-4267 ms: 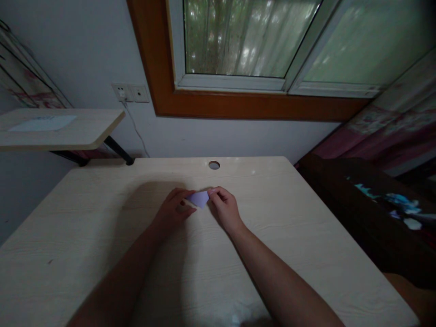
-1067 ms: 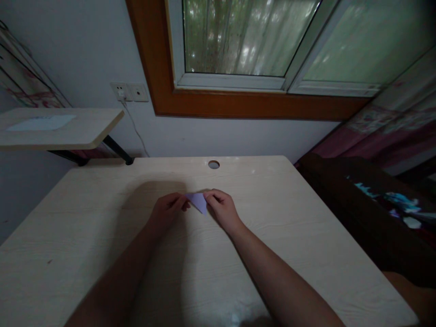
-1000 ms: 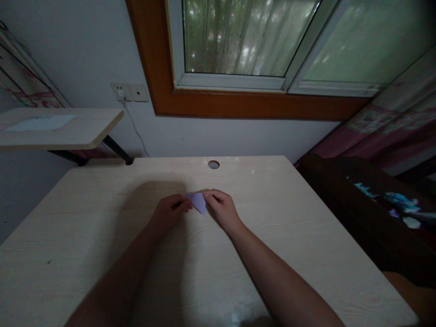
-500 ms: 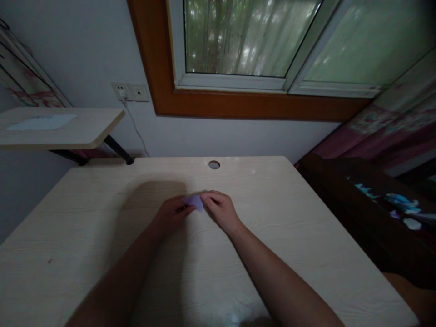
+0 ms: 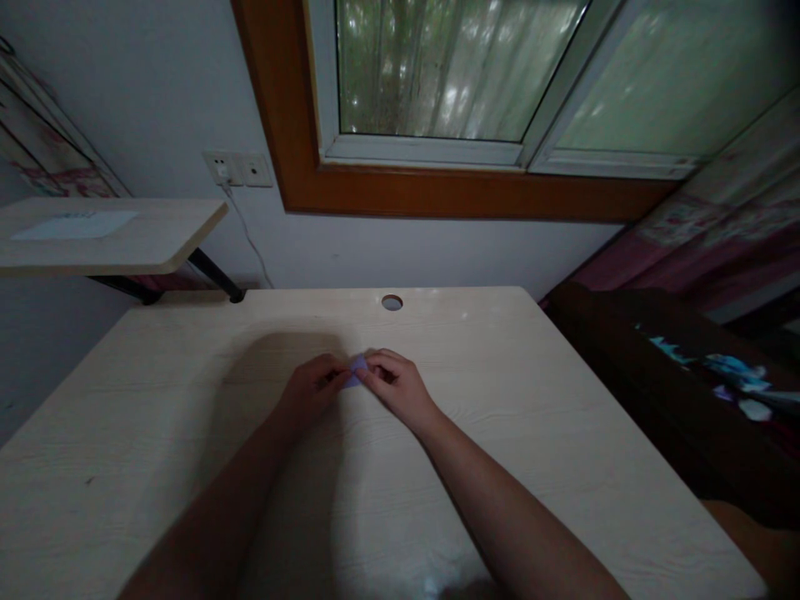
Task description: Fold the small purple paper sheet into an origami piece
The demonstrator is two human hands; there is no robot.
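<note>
A small folded piece of pale purple paper lies on the light wooden desk, near its middle. My left hand pinches the paper's left side with curled fingers. My right hand presses and pinches it from the right. The two hands almost touch, and most of the paper is hidden under the fingertips.
A round cable hole sits near the desk's far edge. A raised side shelf with a white sheet stands at the left. A wall socket with a cord and a window are behind. Dark furniture borders the right.
My hands have drawn closer together over the paper. The visible purple triangle has shrunk to a small sliver between the fingertips.
</note>
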